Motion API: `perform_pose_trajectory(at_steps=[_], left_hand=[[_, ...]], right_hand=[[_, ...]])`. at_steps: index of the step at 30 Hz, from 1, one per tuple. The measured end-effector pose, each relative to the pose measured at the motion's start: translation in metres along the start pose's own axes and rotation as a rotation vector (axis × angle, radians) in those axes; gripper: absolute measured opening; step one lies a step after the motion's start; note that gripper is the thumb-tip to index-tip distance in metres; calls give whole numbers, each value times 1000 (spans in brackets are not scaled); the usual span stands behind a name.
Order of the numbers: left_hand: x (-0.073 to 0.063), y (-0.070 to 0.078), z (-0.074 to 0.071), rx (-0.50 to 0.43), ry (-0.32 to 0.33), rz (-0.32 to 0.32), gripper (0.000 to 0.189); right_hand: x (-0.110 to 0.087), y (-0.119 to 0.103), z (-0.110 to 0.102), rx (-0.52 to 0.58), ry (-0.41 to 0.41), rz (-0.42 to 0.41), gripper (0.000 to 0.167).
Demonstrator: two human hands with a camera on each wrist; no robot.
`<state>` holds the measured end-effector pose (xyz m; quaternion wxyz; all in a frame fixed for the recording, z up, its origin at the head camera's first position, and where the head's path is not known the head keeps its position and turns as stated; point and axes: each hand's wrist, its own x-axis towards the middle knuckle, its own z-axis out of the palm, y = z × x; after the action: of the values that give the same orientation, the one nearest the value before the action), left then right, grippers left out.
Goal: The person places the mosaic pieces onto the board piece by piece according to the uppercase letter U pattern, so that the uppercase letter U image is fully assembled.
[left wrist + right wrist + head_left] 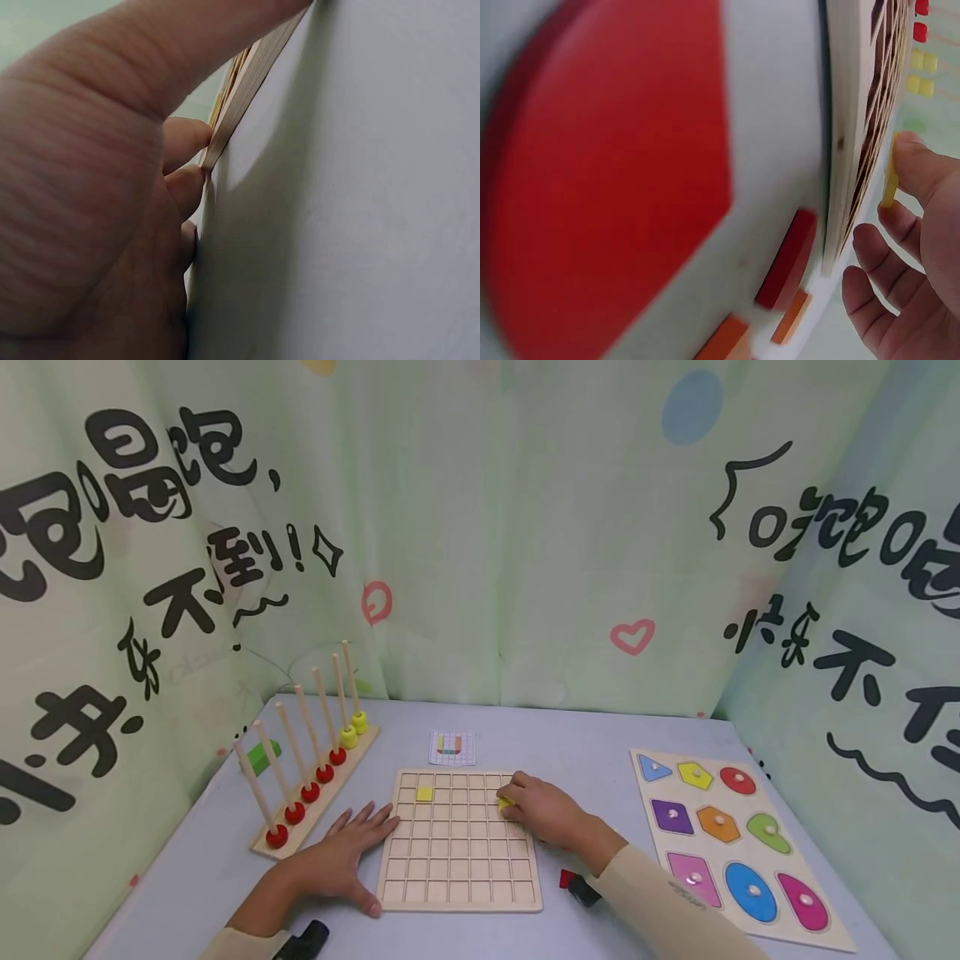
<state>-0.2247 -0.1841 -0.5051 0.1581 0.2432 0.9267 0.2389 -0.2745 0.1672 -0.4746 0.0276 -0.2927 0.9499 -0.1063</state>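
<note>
- Right hand (pixel 546 811): thumb and forefinger pinch the yellow tile (pixel 506 804) over the far right part of the grid board (pixel 458 868); contact unclear.
- Left hand (pixel 347 852): farther from the tile, fingers spread, grasping nothing, touching the board's left edge.

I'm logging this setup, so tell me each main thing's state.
Pale wooden square-grid board: flat on white table.
Yellow square tile on its upper left: lying flat.
Second yellow tile: pinched in right hand.
Left hand: fingers spread, touching the board's edge.
Wooden seven-peg bead rack: upright, beads on every peg.
Wooden knobbed shape puzzle: all nine slots filled.
White gridded picture card: lying flat.
</note>
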Motion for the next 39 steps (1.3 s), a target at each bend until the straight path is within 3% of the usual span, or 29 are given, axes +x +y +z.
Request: perform_pose_trajectory(at_steps=[18,39], left_hand=[[1,0,0,4,-9,-26,123],[2,0,-1,10,-9,-21,122]], right_hand=[[31,-29,4,6,32,-165,32],[59,-67,12,-17,-18,-175,34]])
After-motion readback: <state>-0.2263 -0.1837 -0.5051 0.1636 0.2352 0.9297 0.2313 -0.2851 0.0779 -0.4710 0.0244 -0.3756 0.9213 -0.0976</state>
